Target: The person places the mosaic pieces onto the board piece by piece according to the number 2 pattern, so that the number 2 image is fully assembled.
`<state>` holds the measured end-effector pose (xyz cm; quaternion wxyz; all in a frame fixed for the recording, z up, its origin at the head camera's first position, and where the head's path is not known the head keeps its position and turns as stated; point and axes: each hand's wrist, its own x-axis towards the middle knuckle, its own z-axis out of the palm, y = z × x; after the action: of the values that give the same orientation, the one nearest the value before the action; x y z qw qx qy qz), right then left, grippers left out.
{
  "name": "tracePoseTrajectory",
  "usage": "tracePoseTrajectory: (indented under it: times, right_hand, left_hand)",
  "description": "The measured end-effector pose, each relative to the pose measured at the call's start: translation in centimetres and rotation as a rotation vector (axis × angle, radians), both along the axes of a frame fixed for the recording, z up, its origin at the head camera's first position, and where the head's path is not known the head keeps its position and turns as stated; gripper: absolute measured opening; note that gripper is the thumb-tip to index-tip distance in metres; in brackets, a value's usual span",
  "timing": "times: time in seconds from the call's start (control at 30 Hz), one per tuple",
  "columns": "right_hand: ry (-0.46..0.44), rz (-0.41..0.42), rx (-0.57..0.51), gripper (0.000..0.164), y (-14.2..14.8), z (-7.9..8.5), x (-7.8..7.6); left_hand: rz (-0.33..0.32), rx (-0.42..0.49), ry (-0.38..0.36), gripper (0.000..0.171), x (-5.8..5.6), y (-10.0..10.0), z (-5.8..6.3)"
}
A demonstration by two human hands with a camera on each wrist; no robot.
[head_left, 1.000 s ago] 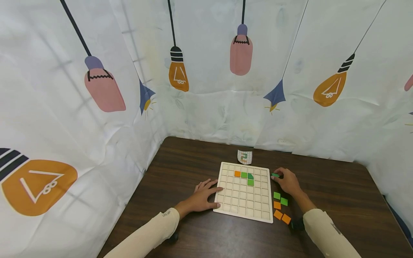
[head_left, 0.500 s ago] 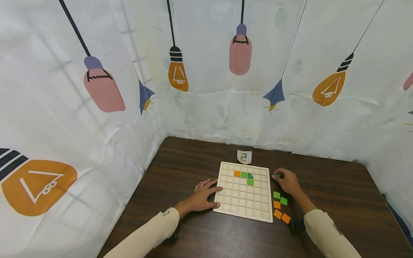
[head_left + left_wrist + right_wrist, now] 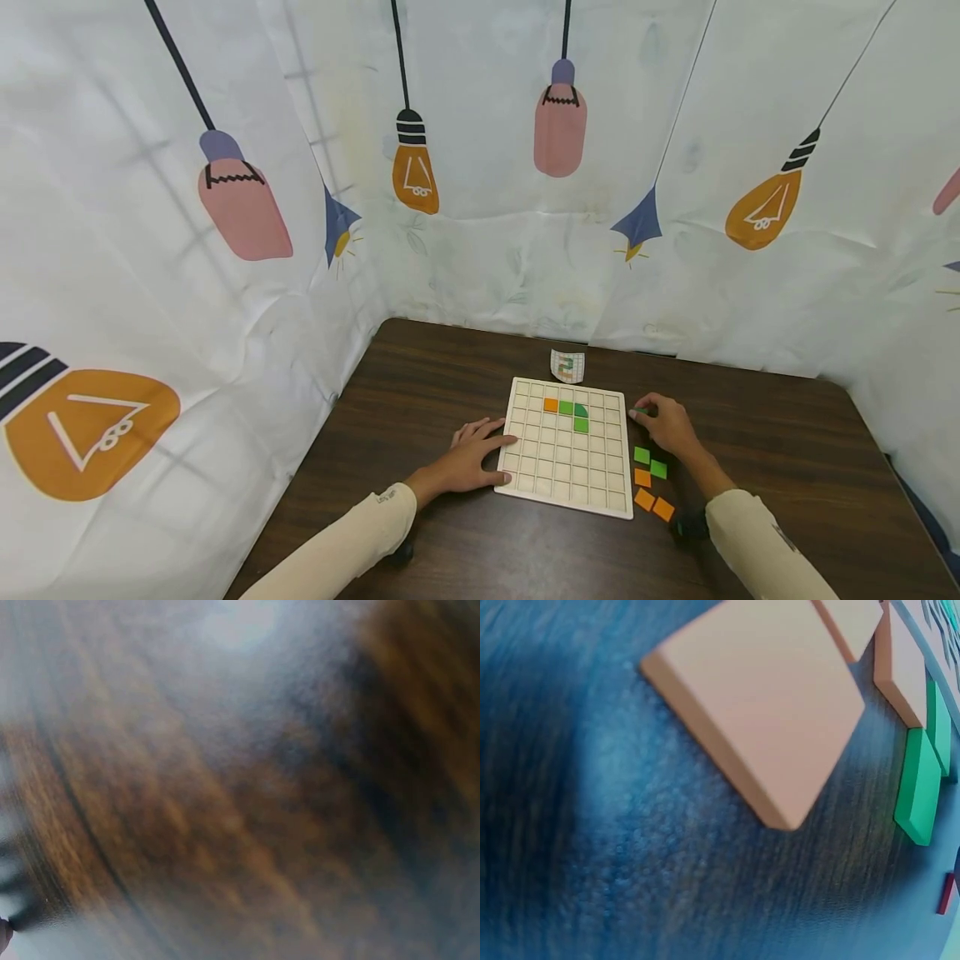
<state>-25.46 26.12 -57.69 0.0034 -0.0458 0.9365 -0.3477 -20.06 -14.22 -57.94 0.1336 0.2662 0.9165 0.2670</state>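
A cream square-grid board (image 3: 540, 465) lies on the brown table in the head view. My left hand (image 3: 468, 462) rests at its left edge with fingers spread, thumb and a finger on the rim. Beyond the board's right edge, my right hand (image 3: 671, 423) pinches a small dark green tile (image 3: 642, 410), mostly covered by the fingers. Set in the grid's upper part are an orange tile (image 3: 551, 405), a light green tile (image 3: 566, 407), a dark green rounded tile (image 3: 581, 410) and another green tile (image 3: 581, 425) below it.
Loose light green tiles (image 3: 658, 469) and orange tiles (image 3: 663, 509) lie right of the board, also close up in the right wrist view as an orange tile (image 3: 765, 705) and a green tile (image 3: 919, 787). A small patterned card (image 3: 567, 367) stands behind the board.
The tile in my right hand shows less of its face than a second ago, as the fingers cover more of it. My left hand and the board stay put.
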Motion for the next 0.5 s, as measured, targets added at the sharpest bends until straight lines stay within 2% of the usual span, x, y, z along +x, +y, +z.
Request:
tracePoseTrajectory:
  times: [0.23, 0.5]
  right_hand:
    - [-0.008, 0.033, 0.013, 0.019, -0.28, 0.06, 0.15]
    - [-0.020, 0.057, -0.031, 0.021, -0.25, 0.25, 0.30]
  left_hand:
    - [0.004, -0.002, 0.000, 0.066, 0.06, 0.00, 0.04]
    - [0.003, 0.000, 0.002, 0.066, 0.06, -0.05, 0.05]
